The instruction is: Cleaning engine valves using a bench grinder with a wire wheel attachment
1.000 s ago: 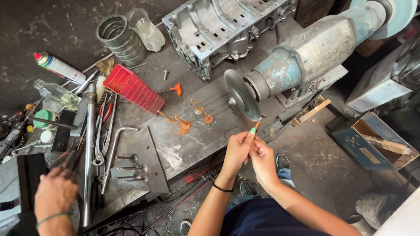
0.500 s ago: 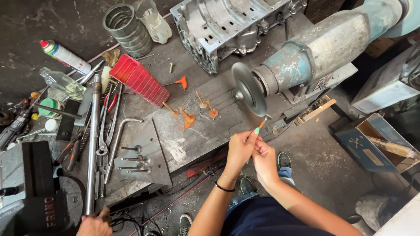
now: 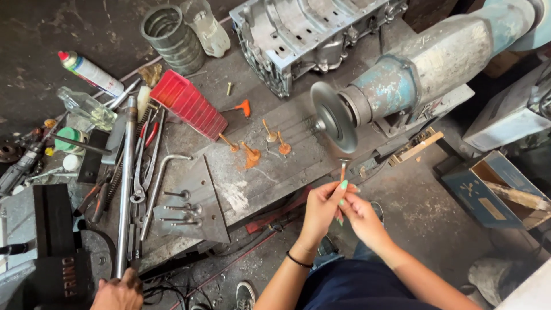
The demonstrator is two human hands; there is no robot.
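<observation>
A small rusty engine valve (image 3: pixel 342 170) is pinched upright between the fingers of the left hand (image 3: pixel 321 208) and right hand (image 3: pixel 360 217), both grips closed on its stem. It is held just below the grinder's spinning disc (image 3: pixel 334 117), off the front edge of the cluttered metal desk (image 3: pixel 275 166). Similar rusty valves (image 3: pixel 270 138) are scattered on the desk.

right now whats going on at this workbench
A person holds a small valve by its stem in both hands, the left hand and right hand close together, head end up just below the grinding wheel of a bench grinder. It does not look to be touching the wheel. More rusty valves stand on the bench, beside a red tray. Another person's hand shows at the bottom left.
</observation>
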